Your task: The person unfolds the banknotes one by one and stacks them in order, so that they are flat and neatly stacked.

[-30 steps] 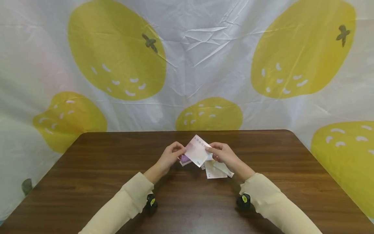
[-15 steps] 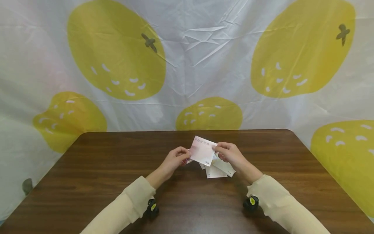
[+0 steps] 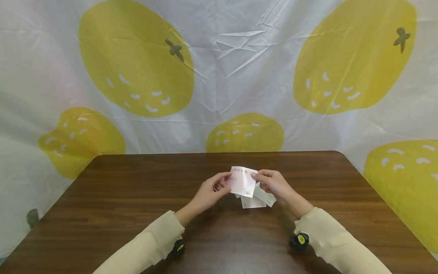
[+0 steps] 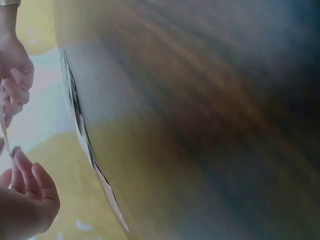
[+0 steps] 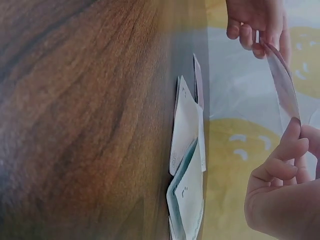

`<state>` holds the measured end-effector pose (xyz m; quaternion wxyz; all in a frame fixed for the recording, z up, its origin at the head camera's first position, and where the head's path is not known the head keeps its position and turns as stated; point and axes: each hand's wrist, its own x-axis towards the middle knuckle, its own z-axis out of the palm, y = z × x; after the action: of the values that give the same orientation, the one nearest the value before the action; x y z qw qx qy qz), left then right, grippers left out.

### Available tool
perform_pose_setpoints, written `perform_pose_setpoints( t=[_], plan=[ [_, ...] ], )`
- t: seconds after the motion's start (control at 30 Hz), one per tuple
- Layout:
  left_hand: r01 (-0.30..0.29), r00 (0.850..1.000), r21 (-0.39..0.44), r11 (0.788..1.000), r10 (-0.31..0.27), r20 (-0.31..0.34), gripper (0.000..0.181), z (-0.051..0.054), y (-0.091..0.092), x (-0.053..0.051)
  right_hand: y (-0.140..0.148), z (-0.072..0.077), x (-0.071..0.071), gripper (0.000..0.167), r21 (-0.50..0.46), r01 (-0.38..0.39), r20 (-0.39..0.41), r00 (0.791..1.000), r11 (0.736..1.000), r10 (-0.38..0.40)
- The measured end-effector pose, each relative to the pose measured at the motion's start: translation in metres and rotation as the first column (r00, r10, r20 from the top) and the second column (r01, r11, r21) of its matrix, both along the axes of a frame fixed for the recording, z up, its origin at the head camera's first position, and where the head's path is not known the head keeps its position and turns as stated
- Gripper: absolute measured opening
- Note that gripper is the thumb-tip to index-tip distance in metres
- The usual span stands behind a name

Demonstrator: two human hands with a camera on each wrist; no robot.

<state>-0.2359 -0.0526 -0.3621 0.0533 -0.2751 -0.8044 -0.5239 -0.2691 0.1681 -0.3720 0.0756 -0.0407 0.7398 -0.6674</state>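
A pink printed paper [image 3: 243,182], square and perhaps a folded banknote, is held up between both hands over the table. My left hand [image 3: 210,192] grips its left edge, fingers partly behind it. At the opposite edge, my right hand [image 3: 275,186] pinches the upper right corner between thumb and finger. From the right wrist, the sheet [image 5: 284,82] looks thin and slightly bowed. Underneath, several pale folded papers [image 3: 252,202] lie overlapping on the table; a greenish folded one [image 5: 189,197] is among them. The held sheet and left hand hide part of this pile.
The brown wooden table [image 3: 154,228] extends around the hands, its far edge against a white curtain [image 3: 212,95] printed with yellow fruit. Black wrist devices [image 3: 299,241] sit at both cuffs. A small dark object [image 3: 32,217] shows beyond the table's left edge.
The pink paper has moved right and slightly down, turning from a diamond angle to nearly level. Both hands have shifted right. The purple paper seen beside the left hand earlier is now hidden.
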Motion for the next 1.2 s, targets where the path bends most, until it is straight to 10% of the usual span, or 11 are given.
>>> perform_pose_setpoints(
  t=[0.33, 0.8, 1.07, 1.2],
  plan=[
    [0.043, 0.995, -0.070, 0.997, -0.049, -0.083, 0.052, -0.031, 0.005, -0.019, 0.001, -0.003, 0.000, 0.017, -0.020, 0.023, 0.000, 1.000, 1.000, -0.023],
    [-0.067, 0.944, -0.105, 0.992, 0.029, -0.328, 0.020, -0.027, 0.004, -0.015, 0.000, 0.001, 0.006, 0.030, -0.009, 0.008, -0.090, 0.996, 1.000, -0.009],
    [-0.106, 0.971, -0.019, 0.994, 0.100, -0.216, 0.025, -0.027, 0.004, -0.015, 0.001, -0.005, 0.006, 0.027, -0.029, 0.002, -0.141, 0.990, 1.000, -0.006],
    [-0.094, 0.989, 0.045, 0.995, 0.098, -0.113, 0.025, -0.009, 0.005, 0.001, 0.001, -0.005, 0.007, 0.032, -0.019, 0.016, -0.103, 0.995, 1.000, -0.017]
  ],
)
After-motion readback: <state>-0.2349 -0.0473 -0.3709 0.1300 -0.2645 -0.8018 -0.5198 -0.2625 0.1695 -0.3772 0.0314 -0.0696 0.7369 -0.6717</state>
